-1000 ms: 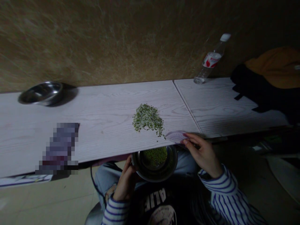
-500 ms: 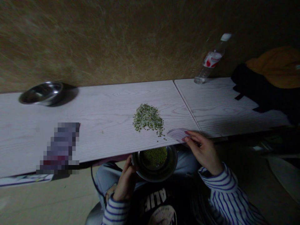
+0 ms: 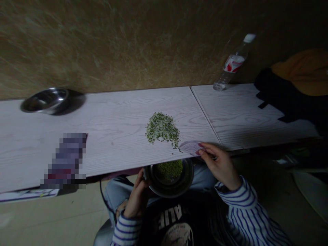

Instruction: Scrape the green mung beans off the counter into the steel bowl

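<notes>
A metal bowl (image 3: 169, 191) with green mung beans (image 3: 170, 169) inside sits just below the table's front edge, over my lap. My left hand (image 3: 139, 194) grips its left rim. In my right hand (image 3: 216, 162), a clear semicircular protractor (image 3: 191, 147) is pinched between thumb and fingers, its flat face low over the table edge. The protractor's left tip lies close to a few stray beans. Just beyond it is a spread pile of mung beans mixed with white grains like rice (image 3: 162, 128) on the white wood-grain table (image 3: 115, 136).
A second metal bowl (image 3: 46, 100) stands tilted-looking at the back left. Nearer me lies a blurred-out purplish object (image 3: 66, 160). A clear bottle (image 3: 234, 63) with a white cap stands by the wall, beside a dark and orange cloth item (image 3: 299, 82) at the right.
My right hand has moved the protractor slightly left, closer to the stray beans. My left hand and the bowl it holds stay in place.
</notes>
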Available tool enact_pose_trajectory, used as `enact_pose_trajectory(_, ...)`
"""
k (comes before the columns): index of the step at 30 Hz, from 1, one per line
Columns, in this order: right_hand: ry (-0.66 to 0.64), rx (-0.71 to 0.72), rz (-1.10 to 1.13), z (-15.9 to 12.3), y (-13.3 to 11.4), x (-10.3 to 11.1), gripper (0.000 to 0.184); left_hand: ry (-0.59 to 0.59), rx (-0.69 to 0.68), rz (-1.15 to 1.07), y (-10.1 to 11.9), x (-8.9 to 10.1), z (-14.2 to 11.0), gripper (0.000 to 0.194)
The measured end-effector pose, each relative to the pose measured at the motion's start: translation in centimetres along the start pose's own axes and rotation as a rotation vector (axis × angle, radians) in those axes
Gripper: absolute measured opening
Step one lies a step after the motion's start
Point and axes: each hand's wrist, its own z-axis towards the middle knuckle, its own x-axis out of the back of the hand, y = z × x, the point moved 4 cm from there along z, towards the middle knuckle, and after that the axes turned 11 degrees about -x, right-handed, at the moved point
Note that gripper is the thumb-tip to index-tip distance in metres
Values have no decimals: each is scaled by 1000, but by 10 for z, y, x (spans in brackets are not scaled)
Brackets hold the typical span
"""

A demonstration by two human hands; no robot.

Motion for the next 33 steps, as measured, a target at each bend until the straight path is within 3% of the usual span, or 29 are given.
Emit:
enact_pose_trajectory(19,32,-6,4,6,-2,1,30,-28,17,-12,-2,1,1,53)
enact_pose_trajectory(33,15,6,-11,2,-9,-6,28,21,-5,12,-3,6,3,52)
